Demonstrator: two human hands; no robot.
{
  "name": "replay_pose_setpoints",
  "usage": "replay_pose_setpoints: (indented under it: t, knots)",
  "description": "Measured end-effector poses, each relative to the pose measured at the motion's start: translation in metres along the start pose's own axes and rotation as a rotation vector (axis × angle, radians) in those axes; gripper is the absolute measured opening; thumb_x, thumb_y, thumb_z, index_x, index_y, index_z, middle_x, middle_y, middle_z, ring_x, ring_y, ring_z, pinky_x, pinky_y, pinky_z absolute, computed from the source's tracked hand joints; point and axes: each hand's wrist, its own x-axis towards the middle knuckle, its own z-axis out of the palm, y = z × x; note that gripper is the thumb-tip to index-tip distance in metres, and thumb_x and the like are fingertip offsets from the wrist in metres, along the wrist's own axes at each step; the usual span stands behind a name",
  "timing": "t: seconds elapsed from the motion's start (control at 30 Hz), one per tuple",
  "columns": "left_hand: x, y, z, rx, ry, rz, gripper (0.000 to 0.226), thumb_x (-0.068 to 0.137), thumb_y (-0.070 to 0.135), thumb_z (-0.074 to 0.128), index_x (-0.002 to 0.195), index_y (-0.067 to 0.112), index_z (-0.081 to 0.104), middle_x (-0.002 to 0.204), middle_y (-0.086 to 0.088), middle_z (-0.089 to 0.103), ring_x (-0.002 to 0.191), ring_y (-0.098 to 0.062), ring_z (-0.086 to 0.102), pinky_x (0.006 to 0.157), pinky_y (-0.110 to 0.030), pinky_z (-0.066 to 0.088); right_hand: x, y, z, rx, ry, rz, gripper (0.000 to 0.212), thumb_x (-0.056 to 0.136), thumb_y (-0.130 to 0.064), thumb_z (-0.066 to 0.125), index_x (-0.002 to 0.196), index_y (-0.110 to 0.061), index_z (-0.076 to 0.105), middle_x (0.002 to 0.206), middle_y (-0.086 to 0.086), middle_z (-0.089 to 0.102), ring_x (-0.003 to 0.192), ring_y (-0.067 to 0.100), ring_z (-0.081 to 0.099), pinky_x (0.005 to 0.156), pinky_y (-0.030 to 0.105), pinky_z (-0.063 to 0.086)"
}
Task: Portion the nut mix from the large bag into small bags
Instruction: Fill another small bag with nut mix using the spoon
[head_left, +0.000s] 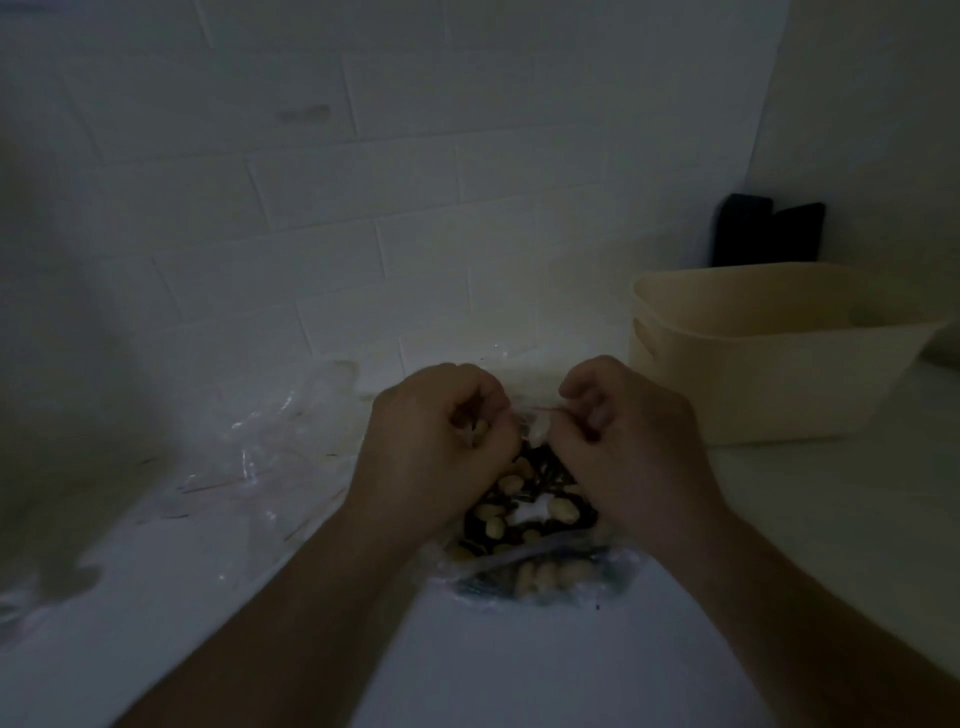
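Note:
A small clear zip bag full of pale nuts and dark pieces lies on the white counter between my hands. My left hand pinches the left end of the bag's top edge with curled fingers. My right hand pinches the right end of the same edge. The thin strip of the bag's seal runs between the two hands. A second clear bag of nuts lies just in front, partly under the first. The scene is dim.
A heap of empty clear plastic bags lies to the left on the counter. A cream plastic bin stands at the right, with dark flat objects leaning on the tiled wall behind it.

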Motion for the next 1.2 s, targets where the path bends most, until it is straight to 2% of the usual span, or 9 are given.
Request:
replay_pose_setpoints:
  t: [0.1,0.17,0.23,0.47,0.7,0.87,1.0,1.1,1.2]
  knots:
    - [0.001,0.001,-0.002,-0.006,-0.034,0.199,0.028,0.074,0.021,0.070,0.101,0.015,0.069,0.111,0.004,0.067,0.110,-0.013,0.060,0.098,-0.033,0.045,0.000,-0.003,0.000,0.221,-0.078,0.150,0.018,0.085,-0.022,0.076,0.077,-0.029,0.061,0.066,-0.012,0.067,0.066,0.002,0.066,0.059,0.013,0.048]
    - [0.001,-0.003,0.000,0.000,-0.136,0.301,0.058,0.071,0.020,0.081,0.126,0.009,0.066,0.135,-0.002,0.063,0.137,-0.016,0.051,0.116,-0.037,0.035,0.000,-0.010,-0.002,0.462,-0.193,0.272,0.017,0.087,-0.017,0.077,0.080,-0.025,0.065,0.070,-0.006,0.073,0.063,0.009,0.070,0.057,0.027,0.056]
    - [-0.002,-0.007,0.003,0.019,-0.219,0.291,0.081,0.071,0.029,0.089,0.142,0.009,0.057,0.144,0.001,0.058,0.149,-0.018,0.040,0.122,-0.045,0.031,0.001,-0.014,-0.005,0.608,-0.262,0.346,0.014,0.088,-0.010,0.076,0.088,-0.018,0.065,0.070,0.001,0.075,0.058,0.014,0.071,0.053,0.026,0.053]
    - [-0.003,-0.008,0.003,-0.061,-0.286,0.141,0.072,0.076,0.041,0.089,0.139,0.019,0.062,0.126,0.010,0.069,0.115,-0.007,0.065,0.097,-0.035,0.053,0.003,-0.011,-0.012,0.659,-0.296,0.311,0.023,0.088,-0.005,0.074,0.097,-0.020,0.059,0.069,0.009,0.075,0.059,0.025,0.071,0.059,0.035,0.055]
    - [0.000,-0.011,-0.005,-0.288,-0.218,-0.148,0.043,0.076,0.026,0.088,0.110,0.032,0.064,0.110,0.013,0.073,0.108,-0.009,0.070,0.092,-0.040,0.059,0.014,0.015,-0.028,0.387,-0.257,0.214,0.014,0.093,-0.038,0.070,0.084,-0.028,0.065,0.066,-0.004,0.069,0.056,0.012,0.062,0.059,0.031,0.050]
    - [0.004,-0.023,-0.014,-0.371,-0.189,-0.237,0.052,0.077,0.025,0.089,0.122,0.031,0.064,0.118,0.010,0.073,0.111,-0.011,0.070,0.100,-0.041,0.058,0.017,0.050,-0.067,-0.199,-0.657,0.110,0.033,0.081,-0.037,0.080,0.068,-0.026,0.052,0.062,-0.009,0.054,0.057,0.003,0.044,0.058,0.011,0.039]
    - [0.008,-0.031,-0.017,-0.457,-0.279,-0.326,0.062,0.067,0.038,0.091,0.125,0.033,0.068,0.117,0.004,0.076,0.110,-0.019,0.073,0.104,-0.047,0.057,0.014,0.051,-0.067,-0.256,-0.818,0.096,0.042,0.070,-0.034,0.089,0.075,-0.022,0.050,0.069,-0.014,0.059,0.059,0.006,0.047,0.056,0.021,0.040]
    - [0.007,-0.031,-0.017,-0.419,-0.410,-0.367,0.068,0.070,0.025,0.097,0.130,0.031,0.065,0.115,0.009,0.076,0.108,-0.013,0.074,0.102,-0.043,0.058,0.014,0.054,-0.064,-0.287,-0.832,0.022,0.036,0.073,-0.028,0.084,0.078,-0.024,0.049,0.084,-0.008,0.062,0.066,0.011,0.052,0.059,0.028,0.040]
    - [0.006,-0.029,-0.017,-0.384,-0.478,-0.390,0.055,0.074,0.018,0.094,0.121,0.028,0.068,0.112,0.009,0.077,0.106,-0.011,0.074,0.100,-0.042,0.059,0.016,0.050,-0.068,-0.111,-0.822,0.075,0.025,0.083,-0.011,0.072,0.088,-0.033,0.061,0.073,0.002,0.063,0.058,0.007,0.047,0.060,0.027,0.040]
